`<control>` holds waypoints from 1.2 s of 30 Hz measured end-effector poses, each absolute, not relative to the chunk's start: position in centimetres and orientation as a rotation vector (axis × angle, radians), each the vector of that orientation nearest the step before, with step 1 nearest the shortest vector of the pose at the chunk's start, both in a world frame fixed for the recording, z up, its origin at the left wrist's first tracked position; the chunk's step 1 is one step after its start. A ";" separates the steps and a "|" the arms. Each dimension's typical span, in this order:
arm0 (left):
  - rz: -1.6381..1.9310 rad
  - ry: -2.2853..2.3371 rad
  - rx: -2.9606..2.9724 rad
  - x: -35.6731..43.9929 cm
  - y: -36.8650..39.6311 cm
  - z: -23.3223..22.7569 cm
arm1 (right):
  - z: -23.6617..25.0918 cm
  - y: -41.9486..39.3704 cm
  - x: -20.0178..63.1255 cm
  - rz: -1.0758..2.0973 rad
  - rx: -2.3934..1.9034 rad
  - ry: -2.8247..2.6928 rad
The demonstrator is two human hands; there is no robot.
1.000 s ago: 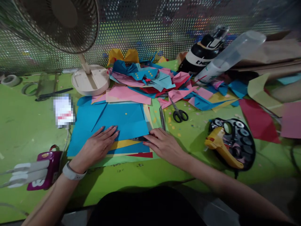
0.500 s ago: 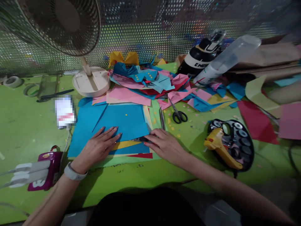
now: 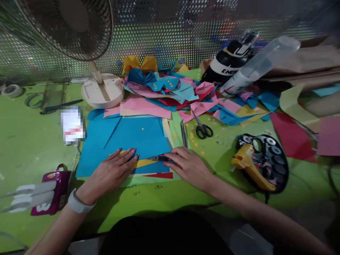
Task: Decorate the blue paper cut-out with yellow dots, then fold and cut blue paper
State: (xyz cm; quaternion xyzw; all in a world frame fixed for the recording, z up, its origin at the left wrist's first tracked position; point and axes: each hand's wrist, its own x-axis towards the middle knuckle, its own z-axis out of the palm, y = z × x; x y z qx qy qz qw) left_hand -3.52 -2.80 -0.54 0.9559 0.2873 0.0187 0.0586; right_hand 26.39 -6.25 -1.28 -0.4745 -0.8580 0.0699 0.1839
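My left hand [image 3: 114, 169] lies flat with fingers stretched out, pressing on the near part of the stack of coloured paper. A blue sheet [image 3: 132, 134] tops the stack, with a long slit at its left. Along its near edge a yellow strip of paper [image 3: 142, 163] shows, partly under my left fingers. My right hand [image 3: 190, 166] is wrapped round a craft knife [image 3: 161, 158], its blade pointing left over the yellow paper. Tweezers [image 3: 183, 134] lie just beyond my right hand. Black-handled scissors [image 3: 204, 131] rest farther to the right.
A fan [image 3: 102, 90] stands at the back left, near a phone [image 3: 72, 124] on a cable. Folded paper pieces [image 3: 162, 85] heap at the back. On the right are a yellow glue gun [image 3: 247, 164] on a black palette [image 3: 280, 170], bottles [image 3: 225, 67] and another person's arm [image 3: 325, 104].
My left hand has slid slightly towards me, and more yellow paper shows around its fingers. The craft knife in my right hand has shifted slightly and more of it shows.
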 end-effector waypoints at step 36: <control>0.047 0.994 2.800 -3.5 -4.3 -0.3 | -1.2 -6.7 25.0 0.226 -1.349 -2.465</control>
